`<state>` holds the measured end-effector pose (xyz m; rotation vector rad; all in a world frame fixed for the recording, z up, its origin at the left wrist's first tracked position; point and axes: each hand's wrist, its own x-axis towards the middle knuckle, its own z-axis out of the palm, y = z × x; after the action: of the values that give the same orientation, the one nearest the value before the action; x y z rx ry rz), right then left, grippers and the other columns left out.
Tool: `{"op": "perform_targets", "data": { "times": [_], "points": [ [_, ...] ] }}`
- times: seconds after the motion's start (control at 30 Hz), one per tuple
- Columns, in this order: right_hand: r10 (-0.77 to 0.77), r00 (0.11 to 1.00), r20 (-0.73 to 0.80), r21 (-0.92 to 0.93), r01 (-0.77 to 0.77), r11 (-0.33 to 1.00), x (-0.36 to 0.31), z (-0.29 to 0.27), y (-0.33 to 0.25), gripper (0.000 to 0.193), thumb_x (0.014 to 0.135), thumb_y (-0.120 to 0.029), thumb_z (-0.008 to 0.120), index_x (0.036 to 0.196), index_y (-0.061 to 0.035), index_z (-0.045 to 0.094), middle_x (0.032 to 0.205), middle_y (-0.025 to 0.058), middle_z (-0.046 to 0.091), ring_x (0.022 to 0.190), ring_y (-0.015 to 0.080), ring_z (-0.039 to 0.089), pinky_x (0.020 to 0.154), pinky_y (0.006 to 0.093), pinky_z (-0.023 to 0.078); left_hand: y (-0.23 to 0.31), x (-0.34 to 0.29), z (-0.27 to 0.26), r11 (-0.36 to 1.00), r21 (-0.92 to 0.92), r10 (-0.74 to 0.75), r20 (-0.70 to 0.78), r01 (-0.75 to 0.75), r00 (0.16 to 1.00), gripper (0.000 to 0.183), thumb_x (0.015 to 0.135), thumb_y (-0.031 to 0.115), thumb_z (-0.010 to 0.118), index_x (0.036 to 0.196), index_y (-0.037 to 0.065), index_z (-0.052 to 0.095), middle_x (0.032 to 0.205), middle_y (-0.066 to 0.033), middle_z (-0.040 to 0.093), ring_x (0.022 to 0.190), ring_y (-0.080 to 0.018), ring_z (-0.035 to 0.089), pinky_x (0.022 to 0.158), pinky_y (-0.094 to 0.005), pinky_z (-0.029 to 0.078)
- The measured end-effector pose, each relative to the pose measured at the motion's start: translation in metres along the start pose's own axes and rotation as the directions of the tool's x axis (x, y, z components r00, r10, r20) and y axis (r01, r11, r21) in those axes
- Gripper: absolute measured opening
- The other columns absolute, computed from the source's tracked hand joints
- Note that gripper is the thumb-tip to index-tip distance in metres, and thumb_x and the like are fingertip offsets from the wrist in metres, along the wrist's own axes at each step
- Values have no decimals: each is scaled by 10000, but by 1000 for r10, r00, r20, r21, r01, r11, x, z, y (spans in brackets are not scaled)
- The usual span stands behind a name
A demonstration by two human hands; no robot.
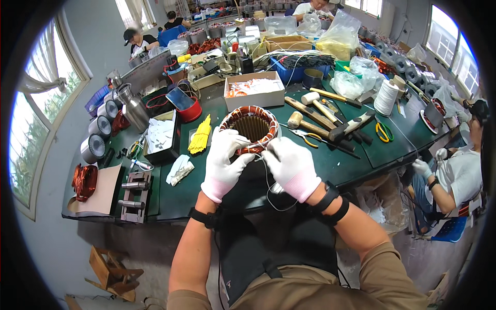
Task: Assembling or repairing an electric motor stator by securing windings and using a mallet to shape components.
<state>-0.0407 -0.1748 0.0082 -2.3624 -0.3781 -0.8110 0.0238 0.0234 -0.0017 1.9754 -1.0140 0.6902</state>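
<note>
A motor stator (252, 113) with a ring of copper windings laced in white cord stands on the green table in front of me. Gloved in white, my left hand (223, 157) grips the stator's near left rim, its thumb lying along the front. At the near right rim, my right hand (292, 163), also gloved, has its fingers pinched together on thin white cord (268, 191). The cord hangs from the windings in a loose loop toward the table edge. My right fingertips are partly hidden against the windings.
Beyond the stator sits a carton (255, 89) of small paper pieces. Pliers (305, 137), mallets (295, 120) and yellow-handled scissors (384, 132) lie right. Yellow sleeving (200, 135) and a black tray (163, 135) are left. A co-worker (448, 178) sits at right.
</note>
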Motion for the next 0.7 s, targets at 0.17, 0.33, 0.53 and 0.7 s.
{"op": "perform_targets", "data": {
  "times": [0.17,0.33,0.53,0.7],
  "points": [
    [-304,944,-132,-228,269,936,15,-7,-11,112,870,-172,703,938,-108,642,878,79,595,740,250,672,628,393,541,5,0,0,1000,14,15,-18,-15,1000,331,733,22,818,1042,53,703,1036,-88,665,1082,-308,607,986,-407,480],
    [-390,921,-15,-173,382,908,24,4,-13,168,832,-130,702,985,-112,636,852,71,561,726,249,658,584,364,532,10,-2,3,1000,-5,-11,-66,11,998,313,729,-7,781,1023,60,694,1046,-90,651,1084,-314,599,992,-412,471],
    [154,988,11,643,-125,756,3,-37,-50,126,994,-30,608,1117,-20,633,806,68,659,616,153,635,584,310,523,15,3,12,999,43,5,-86,-1,996,284,751,96,812,1008,82,691,970,-75,658,1079,-325,604,1127,-506,370],
    [355,878,321,564,-478,673,-70,-41,-22,109,1042,-107,552,1044,-3,587,704,81,647,568,128,595,557,287,486,16,-5,2,995,98,26,-89,-17,996,314,741,37,820,1031,46,701,1021,-100,662,1098,-330,600,998,-434,473]
  ]
}}
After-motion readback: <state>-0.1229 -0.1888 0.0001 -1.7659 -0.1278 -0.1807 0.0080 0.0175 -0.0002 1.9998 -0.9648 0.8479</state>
